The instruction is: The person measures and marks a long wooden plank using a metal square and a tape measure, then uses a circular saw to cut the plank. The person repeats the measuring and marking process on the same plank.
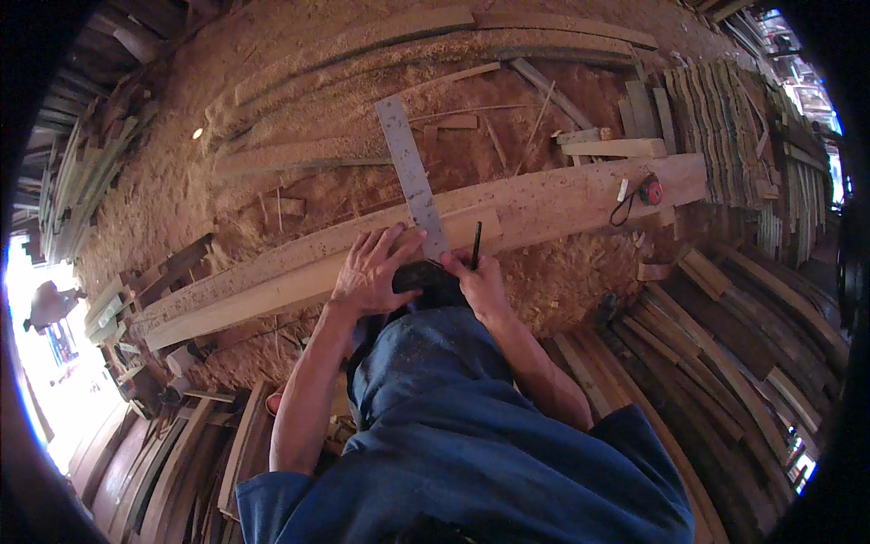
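Note:
A flat metal square (412, 186) lies across the narrow plank (263, 308) and the wide board behind it, its long blade pointing away from me. My left hand (373, 272) rests on the plank, its index finger against the blade's near end and its thumb bent at the near edge, by a dark part between my hands. In my right hand (480, 283), a dark pencil (477, 243) stands nearly upright between closed fingers. Those fingertips also touch the near end of the blade. Whether the dark part belongs to the square I cannot tell.
On the wide board (562, 201) at right lies a red and black tape measure (651, 190) with a dark loop. Long timbers (362, 45) lie on sawdust-covered ground ahead. Stacked planks (707, 354) flank me at right, and more (186, 453) at lower left. Wavy-edged boards (711, 127) stand far right.

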### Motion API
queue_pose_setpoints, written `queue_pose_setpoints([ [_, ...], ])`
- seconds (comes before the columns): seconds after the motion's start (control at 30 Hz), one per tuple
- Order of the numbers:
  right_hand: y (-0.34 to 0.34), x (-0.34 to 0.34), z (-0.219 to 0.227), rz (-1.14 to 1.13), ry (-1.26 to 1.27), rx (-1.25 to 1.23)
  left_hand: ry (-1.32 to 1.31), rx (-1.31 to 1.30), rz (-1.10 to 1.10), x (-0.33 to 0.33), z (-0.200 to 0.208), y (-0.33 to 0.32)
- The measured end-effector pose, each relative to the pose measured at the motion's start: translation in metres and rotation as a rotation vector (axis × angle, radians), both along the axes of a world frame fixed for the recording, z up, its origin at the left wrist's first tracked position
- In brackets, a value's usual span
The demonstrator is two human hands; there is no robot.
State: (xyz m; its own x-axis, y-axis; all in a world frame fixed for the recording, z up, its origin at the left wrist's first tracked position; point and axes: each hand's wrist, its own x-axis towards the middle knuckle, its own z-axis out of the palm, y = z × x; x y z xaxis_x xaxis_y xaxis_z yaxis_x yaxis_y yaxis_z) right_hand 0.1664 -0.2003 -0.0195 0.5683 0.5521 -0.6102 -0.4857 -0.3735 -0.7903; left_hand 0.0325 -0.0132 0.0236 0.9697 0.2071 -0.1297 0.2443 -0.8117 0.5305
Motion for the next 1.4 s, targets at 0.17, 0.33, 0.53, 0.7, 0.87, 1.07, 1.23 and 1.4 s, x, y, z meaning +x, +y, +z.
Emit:
queue_pose_setpoints([
  [0.17, 0.001, -0.001, 0.002, -0.053, 0.077, 0.035, -0.005, 0.037, -0.003, 0.000, 0.002, -0.001],
  [0.33, 0.004, -0.001, 0.004, -0.077, 0.071, 0.074, -0.007, 0.002, 0.001, 0.000, 0.002, -0.001],
  [0.53, 0.005, 0.000, 0.009, -0.088, 0.121, 0.155, -0.011, 0.010, 0.003, 0.001, 0.003, -0.001],
  [0.7, 0.005, 0.001, 0.012, -0.084, 0.092, 0.128, 0.001, 0.009, 0.012, 0.001, 0.003, -0.001],
  [0.87, 0.006, 0.002, 0.013, -0.064, 0.096, 0.090, 0.014, 0.017, 0.013, 0.001, 0.003, -0.001],
  [1.07, 0.005, 0.001, 0.012, -0.095, 0.111, 0.150, 0.009, -0.008, 0.010, 0.001, 0.002, 0.000],
  [1.23, 0.005, 0.002, 0.009, -0.074, 0.121, 0.118, 0.005, 0.005, 0.006, -0.001, 0.000, 0.000],
  [1.4, 0.001, 0.000, 0.008, -0.021, -0.205, 0.053, 0.038, -0.005, 0.012, -0.002, -0.004, 0.000],
])
